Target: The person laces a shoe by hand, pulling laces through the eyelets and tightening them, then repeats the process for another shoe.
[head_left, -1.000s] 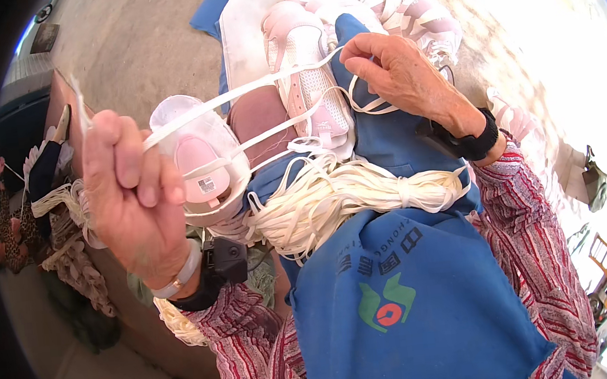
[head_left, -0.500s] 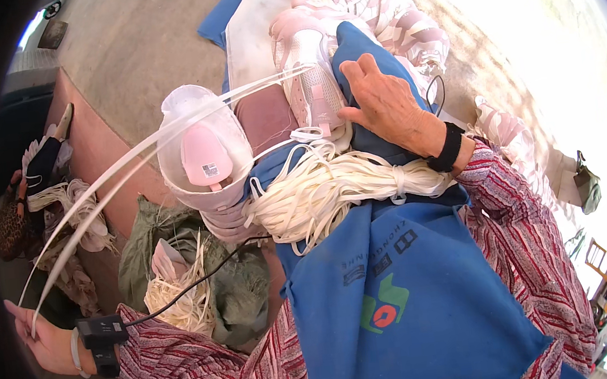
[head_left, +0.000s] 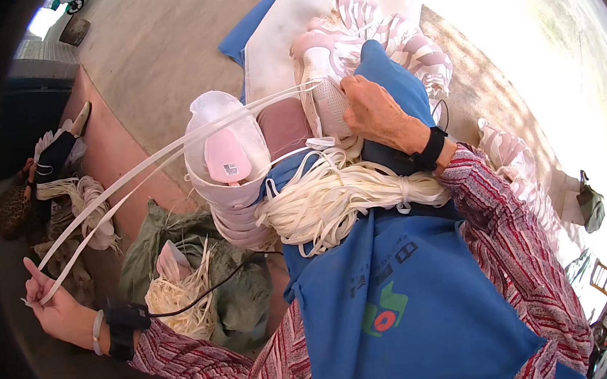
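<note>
My left hand (head_left: 57,307), out at the far left, is closed on a white shoelace (head_left: 168,148). Two strands of it stretch up to a white mesh shoe upper (head_left: 328,99) in front of me. At that upper's right edge, my right hand (head_left: 378,113) has its fingers curled in and gripping; the fingertips are partly hidden. To the left stands a stack of white shoe uppers (head_left: 236,214), the top one showing a pink tongue (head_left: 227,155). A dusky pink block (head_left: 284,127) sits between them. A tied bundle of cream laces (head_left: 348,192) lies across my lap.
More pink and white uppers (head_left: 418,54) are piled beyond on a white sheet (head_left: 271,43). A green sack (head_left: 245,305) with loose lace scraps (head_left: 182,296) sits at lower left. Another person (head_left: 16,206) is at the far left. A black cable (head_left: 214,282) runs from my left wrist.
My left hand has come up and inward with the lace, its strands still stretched. My right hand's fingers have gone from spread to curled at the shoe upper. The view has shifted slightly.
</note>
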{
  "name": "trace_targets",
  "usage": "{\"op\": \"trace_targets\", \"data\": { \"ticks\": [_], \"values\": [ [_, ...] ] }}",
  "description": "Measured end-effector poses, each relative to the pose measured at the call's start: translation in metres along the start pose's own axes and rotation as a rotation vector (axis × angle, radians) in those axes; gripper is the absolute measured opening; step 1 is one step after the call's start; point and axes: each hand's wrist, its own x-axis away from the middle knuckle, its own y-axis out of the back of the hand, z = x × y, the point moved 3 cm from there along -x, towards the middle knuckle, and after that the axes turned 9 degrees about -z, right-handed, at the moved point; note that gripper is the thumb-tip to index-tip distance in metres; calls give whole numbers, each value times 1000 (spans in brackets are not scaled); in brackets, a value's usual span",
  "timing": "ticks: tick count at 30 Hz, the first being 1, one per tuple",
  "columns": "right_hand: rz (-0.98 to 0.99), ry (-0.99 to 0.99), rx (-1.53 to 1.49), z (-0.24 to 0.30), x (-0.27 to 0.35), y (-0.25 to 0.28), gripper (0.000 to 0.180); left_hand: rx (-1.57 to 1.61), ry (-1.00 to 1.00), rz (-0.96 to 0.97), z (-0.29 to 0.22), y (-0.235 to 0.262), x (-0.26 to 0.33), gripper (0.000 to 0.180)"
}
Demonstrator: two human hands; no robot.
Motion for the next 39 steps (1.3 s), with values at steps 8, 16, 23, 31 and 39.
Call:
{"op": "trace_targets", "data": {
  "ticks": [8, 16, 23, 31, 39],
  "values": [
    [-104, -47, -480, 37, -19, 67, 27, -504, 288, 371, 220, -172, 238, 30],
    [-288, 278, -701, 96, -10, 86, 23, -778, 347, 560, 293, -190, 319, 26],
    [-198, 279, -601, 101, -8, 78, 23, -860, 90, 712, 300, -193, 329, 25],
    [-207, -36, -1492, 22, -7, 184, 22, -862, 229, 333, 267, -131, 280, 22],
    [-1403, -131, -325, -143, 72, 371, 17, -1388, -506, -239, 136, -87, 202, 32]
  ]
}}
